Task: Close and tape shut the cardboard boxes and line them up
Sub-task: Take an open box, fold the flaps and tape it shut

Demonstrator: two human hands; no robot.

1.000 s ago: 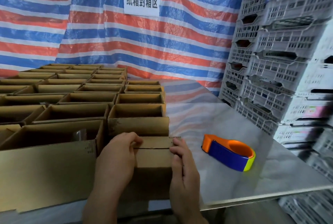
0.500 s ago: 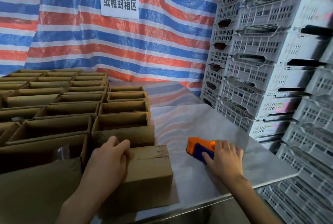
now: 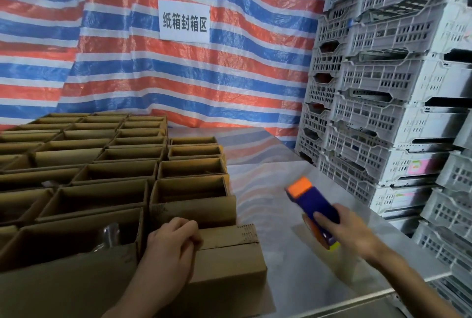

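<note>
— What is the bench like?

— A bare metal table (image 3: 293, 282), dull grey and shiny enough to carry a faint reflection of the striped wall. Its front edge runs across the lower right.

— And behind it?

— A red, blue and white striped tarpaulin (image 3: 217, 82) hangs as the back wall, with a white paper sign (image 3: 184, 21) of dark characters fixed to it. On the right, white slotted plastic crates (image 3: 388, 92) stand stacked from table height to the top of the view.

— Where are the cartons?

— Rows of open boxes (image 3: 115, 164) fill the left half of the table, packed side by side. One closed box (image 3: 229, 259) lies at the near edge, just in front of them, its top flaps folded down and meeting in a seam.

— The hands?

— The left hand (image 3: 173, 243) lies on the left end of that box, fingers curled on the flaps; the thumb is hidden. The right hand (image 3: 350, 230) grips the tape dispenser (image 3: 313, 202), orange and blue, fingers wrapped round its body, above the bare table to the right of the box and well apart from it. It is blurred.
</note>
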